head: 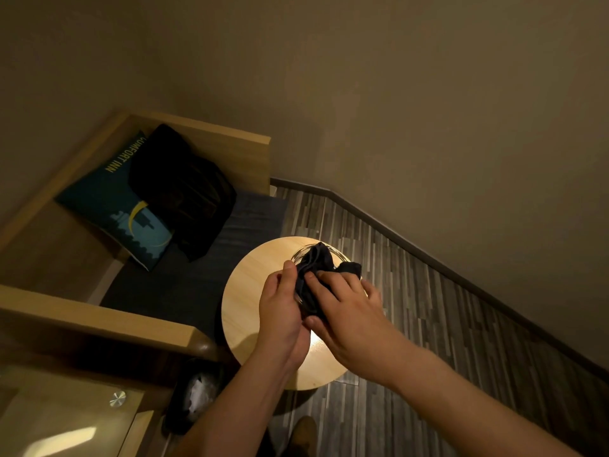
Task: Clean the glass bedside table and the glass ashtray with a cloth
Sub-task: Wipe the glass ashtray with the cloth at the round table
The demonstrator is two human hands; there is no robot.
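Above a round wooden side table (250, 301) I hold a clear glass ashtray (301, 253), mostly hidden behind a dark cloth (314, 263). My left hand (280, 308) grips the ashtray's near left edge, thumb on top. My right hand (346, 311) presses the cloth into and over the ashtray, fingers spread across it. The glass bedside table (69, 420) shows at the bottom left corner, with a round metal fitting on its top.
A wooden bench (99, 321) with a dark seat cushion stands to the left, holding a teal pillow (112, 206) and a black bag (184, 189). A bin with crumpled white paper (197, 394) sits below. Grey striped floor (412, 308) runs along the wall at right.
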